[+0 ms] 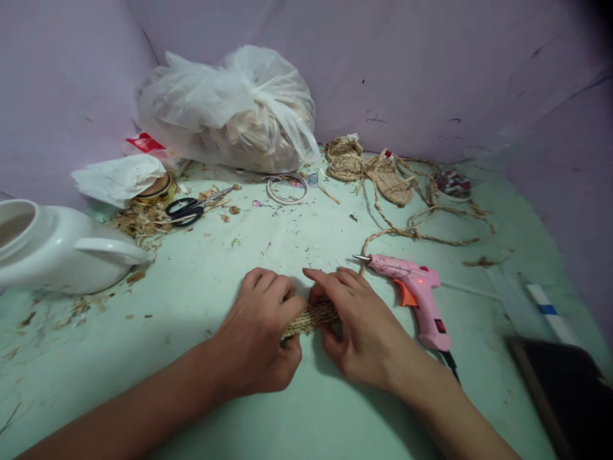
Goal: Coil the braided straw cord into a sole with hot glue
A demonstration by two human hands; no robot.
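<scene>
A small woven straw piece (312, 317) is held between both hands near the middle of the table. My left hand (265, 329) is closed round its left end, thumb below and fingers above. Around its right end my right hand (357, 322) is closed too, with one finger stretched out over the top. Much of the piece is hidden by the fingers. Just right of my right hand lies a pink glue gun (414, 287) with an orange trigger, a lit red light and its metal tip pointing left.
A white jug (62, 249) lies at the left, near black-handled scissors (186, 211) and straw scraps. Behind are a full plastic bag (230, 115), a tape ring (287, 189), braided straw pieces (390, 182) and cord. A dark flat object (560, 390) lies at the lower right.
</scene>
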